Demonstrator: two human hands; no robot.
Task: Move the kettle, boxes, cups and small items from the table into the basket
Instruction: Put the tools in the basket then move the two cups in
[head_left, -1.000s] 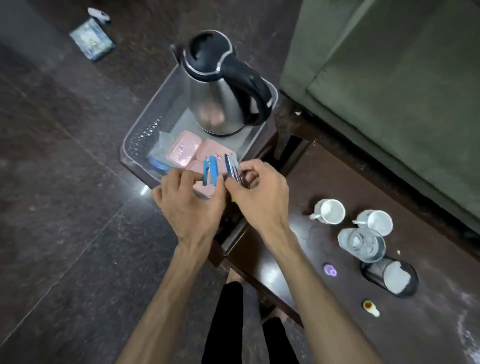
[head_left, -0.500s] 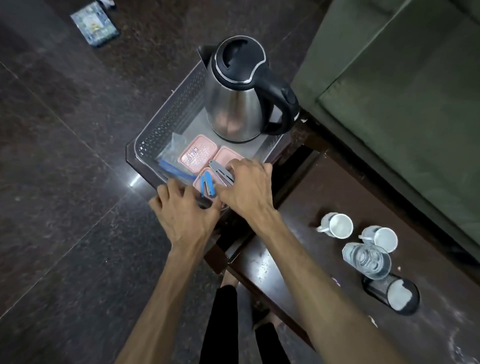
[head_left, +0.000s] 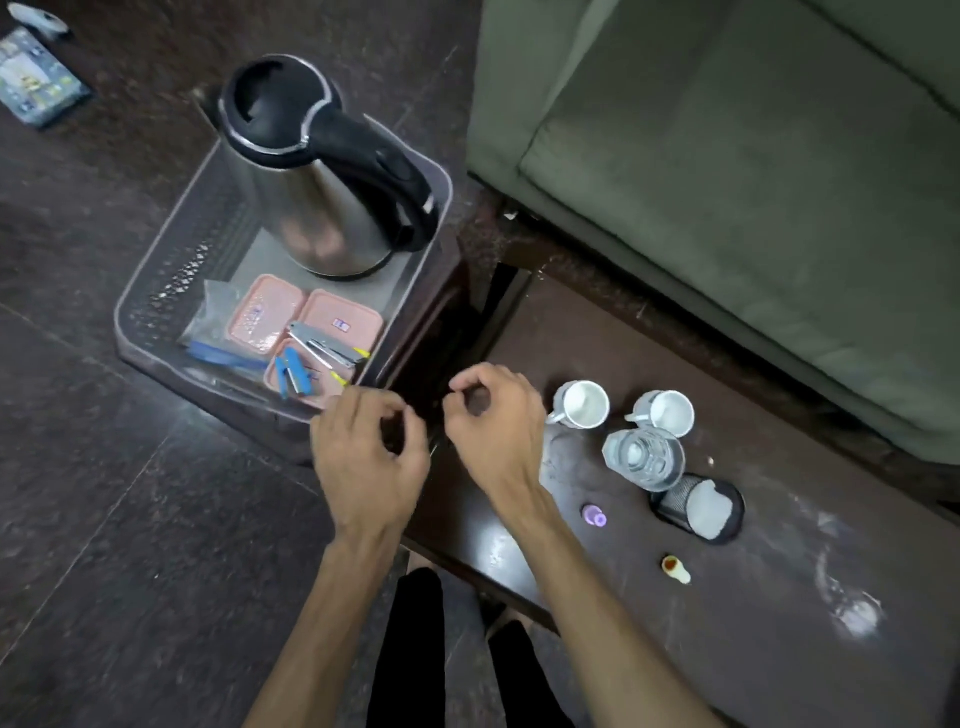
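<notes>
Two hands hovered between basket and bench, left hand (head_left: 370, 457) and right hand (head_left: 496, 421), each grip loosely curled, holding nothing. Steel kettle (head_left: 317, 176), pink boxes (head_left: 337, 325), grey stapler (head_left: 324, 347) and blue stapler (head_left: 288, 371) sat inside clear basket (head_left: 156, 270). White cups (head_left: 584, 405), glass (head_left: 644, 457) stayed on bench (head_left: 779, 597).

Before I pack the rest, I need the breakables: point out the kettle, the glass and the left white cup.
kettle (head_left: 317, 218), head view, steel body.
glass (head_left: 643, 457), head view, rim.
left white cup (head_left: 584, 405), head view, inside bottom.
</notes>
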